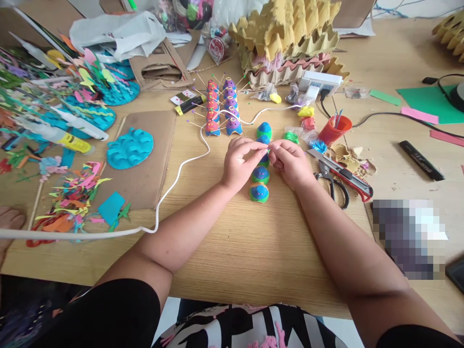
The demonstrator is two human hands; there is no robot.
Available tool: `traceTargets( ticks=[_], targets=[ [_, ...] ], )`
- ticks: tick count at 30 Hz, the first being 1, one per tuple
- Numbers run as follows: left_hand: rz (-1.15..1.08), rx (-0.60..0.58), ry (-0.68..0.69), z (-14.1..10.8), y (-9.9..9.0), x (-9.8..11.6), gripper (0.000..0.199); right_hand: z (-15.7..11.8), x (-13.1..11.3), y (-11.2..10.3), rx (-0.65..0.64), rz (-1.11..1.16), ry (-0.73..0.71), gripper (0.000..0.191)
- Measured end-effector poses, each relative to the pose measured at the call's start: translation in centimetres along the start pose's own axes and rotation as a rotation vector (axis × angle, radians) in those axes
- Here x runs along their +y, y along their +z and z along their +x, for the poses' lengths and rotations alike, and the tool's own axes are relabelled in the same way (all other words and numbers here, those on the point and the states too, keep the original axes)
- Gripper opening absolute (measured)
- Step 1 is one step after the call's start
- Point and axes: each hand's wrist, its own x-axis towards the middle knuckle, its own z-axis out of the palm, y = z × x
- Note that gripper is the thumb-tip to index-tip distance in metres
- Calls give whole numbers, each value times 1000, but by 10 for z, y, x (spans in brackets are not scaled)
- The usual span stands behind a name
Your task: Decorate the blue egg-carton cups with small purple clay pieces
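Observation:
My left hand [239,162] and my right hand [292,162] meet fingertip to fingertip. Both are pinched closed, and whatever sits between the fingertips is too small to make out. Just beneath them runs a row of painted egg-carton cups [260,193], blue on top and green below. The nearest cups carry small pinkish dots like a face; my fingers hide part of the middle ones. Beyond my left hand stand a red row of cups [212,126] and a purple row of cups [234,126], with thin sticks poking out of their sides.
A white cable [181,166] crosses the table on the left. Near my right hand lie scissors [331,186], a red box cutter [353,181] and an orange cup [335,129]. Egg trays [290,34] are stacked behind. Cardboard [152,145] and paper scraps [78,203] lie left.

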Motion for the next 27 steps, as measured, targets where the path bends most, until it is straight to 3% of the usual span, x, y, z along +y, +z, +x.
traceTargets(
  ticks=[16,27],
  targets=[
    [-2,4,-28,1,-1,2,25,0,3,-1,-41,-21,-19,54],
    [48,-71,-80,0,-3,3,21,-1,1,0,-31,13,1,54]
  ],
)
